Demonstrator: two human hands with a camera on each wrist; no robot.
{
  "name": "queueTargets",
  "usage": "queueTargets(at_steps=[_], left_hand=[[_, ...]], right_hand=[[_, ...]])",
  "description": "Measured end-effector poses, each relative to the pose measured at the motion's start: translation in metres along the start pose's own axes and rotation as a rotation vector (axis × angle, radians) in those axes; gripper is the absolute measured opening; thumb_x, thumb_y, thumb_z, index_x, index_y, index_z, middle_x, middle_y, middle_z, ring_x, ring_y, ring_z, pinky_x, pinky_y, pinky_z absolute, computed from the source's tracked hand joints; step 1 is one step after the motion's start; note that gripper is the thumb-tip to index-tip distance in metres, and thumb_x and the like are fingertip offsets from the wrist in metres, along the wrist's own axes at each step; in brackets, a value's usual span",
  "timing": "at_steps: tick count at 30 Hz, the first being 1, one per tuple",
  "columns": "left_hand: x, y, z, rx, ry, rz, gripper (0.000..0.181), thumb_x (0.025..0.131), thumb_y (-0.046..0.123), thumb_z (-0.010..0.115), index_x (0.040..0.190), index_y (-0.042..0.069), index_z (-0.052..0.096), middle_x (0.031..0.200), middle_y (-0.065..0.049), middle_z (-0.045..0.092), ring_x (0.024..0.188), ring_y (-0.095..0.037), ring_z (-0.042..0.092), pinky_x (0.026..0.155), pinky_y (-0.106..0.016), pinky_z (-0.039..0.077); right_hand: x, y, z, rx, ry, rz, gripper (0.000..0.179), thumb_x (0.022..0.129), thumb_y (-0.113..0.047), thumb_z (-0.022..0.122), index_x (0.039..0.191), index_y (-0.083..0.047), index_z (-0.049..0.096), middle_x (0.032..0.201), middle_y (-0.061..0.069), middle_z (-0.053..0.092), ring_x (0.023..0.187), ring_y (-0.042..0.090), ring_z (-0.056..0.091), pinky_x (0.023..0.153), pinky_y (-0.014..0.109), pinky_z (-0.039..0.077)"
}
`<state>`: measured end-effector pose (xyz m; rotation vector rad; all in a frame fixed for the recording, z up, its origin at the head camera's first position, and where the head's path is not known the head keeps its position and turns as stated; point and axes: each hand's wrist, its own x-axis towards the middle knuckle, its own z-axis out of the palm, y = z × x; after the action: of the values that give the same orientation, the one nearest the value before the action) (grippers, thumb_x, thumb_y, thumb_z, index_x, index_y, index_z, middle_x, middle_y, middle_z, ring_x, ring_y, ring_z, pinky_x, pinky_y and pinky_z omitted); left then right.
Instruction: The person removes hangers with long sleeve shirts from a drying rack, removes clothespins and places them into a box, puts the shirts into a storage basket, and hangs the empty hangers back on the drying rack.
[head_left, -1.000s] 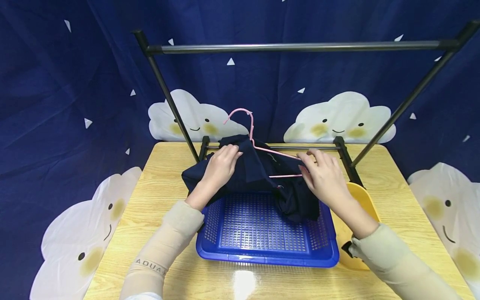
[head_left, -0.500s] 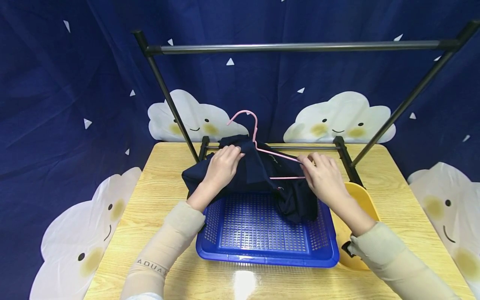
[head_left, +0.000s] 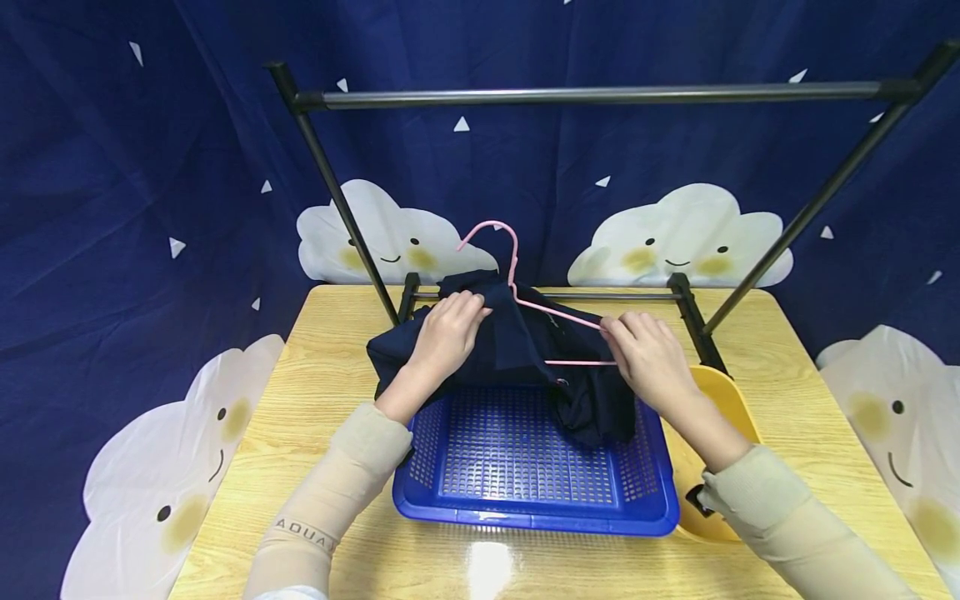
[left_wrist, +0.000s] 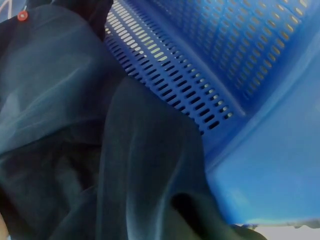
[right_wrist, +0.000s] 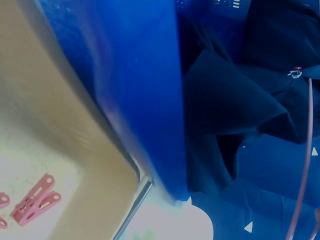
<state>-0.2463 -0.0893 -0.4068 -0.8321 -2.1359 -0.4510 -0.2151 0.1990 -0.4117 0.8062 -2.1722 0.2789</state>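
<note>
In the head view my left hand (head_left: 448,335) grips a dark navy garment (head_left: 517,346) near its top edge. The cloth drapes over the back of a blue perforated basket (head_left: 536,522). My right hand (head_left: 651,352) pinches the sloping arm of a pink clothes hanger (head_left: 558,313), whose hook points up and to the left. The hanger's left part is hidden in the garment, while a length of its lower bar shows below the arm. In the left wrist view, folds of the garment (left_wrist: 55,95) fill the left side, with a small red-rimmed button (left_wrist: 22,15) near the top.
Behind the basket stands a clothes rack with a grey top bar (head_left: 600,96) and black posts. A yellow bin (head_left: 726,404) sits at the basket's right; pink clothespins (right_wrist: 36,200) show inside it. All of this is on a wooden table (head_left: 300,375) before a dark blue curtain.
The hanger has shifted a little right and down within the garment, my right hand moving slightly down with it. My left hand has barely moved.
</note>
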Motion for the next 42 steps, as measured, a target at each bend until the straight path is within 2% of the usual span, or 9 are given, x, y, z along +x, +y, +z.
queueTargets(at_steps=[10, 19, 28, 42], left_hand=[[0.001, -0.001, 0.001, -0.007, 0.029, 0.019, 0.037, 0.1, 0.029, 0.029, 0.092, 0.001, 0.053, 0.077, -0.008, 0.05, 0.068, -0.023, 0.05, 0.06, -0.033, 0.042], [0.001, -0.005, 0.0, -0.011, 0.059, 0.033, 0.037, 0.099, 0.029, 0.031, 0.092, 0.002, 0.054, 0.075, -0.008, 0.047, 0.065, -0.023, 0.046, 0.056, -0.032, 0.038], [0.0, -0.011, -0.004, 0.01, 0.067, 0.046, 0.035, 0.099, 0.029, 0.033, 0.092, 0.002, 0.054, 0.075, -0.008, 0.046, 0.061, -0.023, 0.044, 0.055, -0.033, 0.037], [-0.006, -0.026, -0.009, 0.02, 0.079, -0.074, 0.037, 0.1, 0.027, 0.031, 0.09, 0.001, 0.055, 0.078, -0.01, 0.049, 0.069, -0.027, 0.049, 0.06, -0.036, 0.039]], right_hand=[[-0.003, 0.006, -0.002, 0.061, 0.133, -0.053, 0.028, 0.098, -0.019, 0.039, 0.094, 0.002, 0.057, 0.074, 0.013, 0.05, 0.061, 0.033, 0.045, 0.053, 0.041, 0.035], [-0.008, 0.016, -0.009, 0.008, 0.215, -0.015, 0.025, 0.097, -0.019, 0.044, 0.091, 0.001, 0.057, 0.074, 0.013, 0.05, 0.06, 0.033, 0.045, 0.051, 0.04, 0.033], [-0.014, 0.025, -0.019, -0.001, 0.243, 0.032, 0.026, 0.096, -0.02, 0.045, 0.091, 0.002, 0.059, 0.073, 0.015, 0.051, 0.06, 0.035, 0.045, 0.052, 0.043, 0.035], [-0.031, 0.045, -0.034, 0.008, 0.354, 0.086, 0.03, 0.095, -0.023, 0.046, 0.088, 0.003, 0.058, 0.072, 0.019, 0.052, 0.059, 0.038, 0.043, 0.054, 0.047, 0.032]])
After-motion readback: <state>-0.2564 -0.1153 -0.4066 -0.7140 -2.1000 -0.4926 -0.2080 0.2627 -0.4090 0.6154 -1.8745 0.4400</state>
